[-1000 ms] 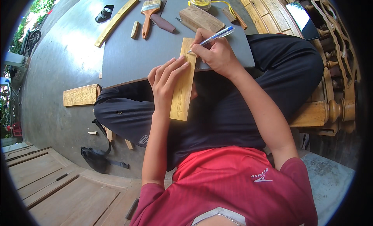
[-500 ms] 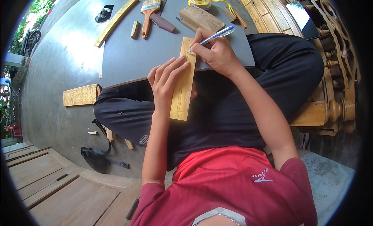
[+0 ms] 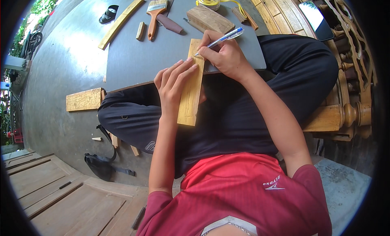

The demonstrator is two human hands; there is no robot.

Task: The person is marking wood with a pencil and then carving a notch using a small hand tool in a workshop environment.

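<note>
A narrow yellowish wooden board [image 3: 189, 101] lies partly on the grey tabletop [image 3: 138, 65] and juts over its near edge toward my lap. Fine drawn lines mark its near part. My left hand [image 3: 172, 82] holds the board from its left side, fingers stretched across the top; the thumb is hidden. In my right hand [image 3: 227, 59] a clear ballpoint pen with a blue end [image 3: 224, 38] is pinched, its tip touching the board's far part just beyond my left fingertips.
On the tabletop are a paintbrush [image 3: 153, 20], brown sandpaper [image 3: 170, 24], a thick wooden block [image 3: 209, 20], a yellow tape measure [image 3: 208, 2] and a small wood piece [image 3: 140, 31]. A phone [image 3: 316, 21] rests on the wooden bench at right. Another marked board [image 3: 84, 100] is at left.
The pen tip and my right hand have shifted very slightly left and nearer along the board. My left hand and the board stay in place.
</note>
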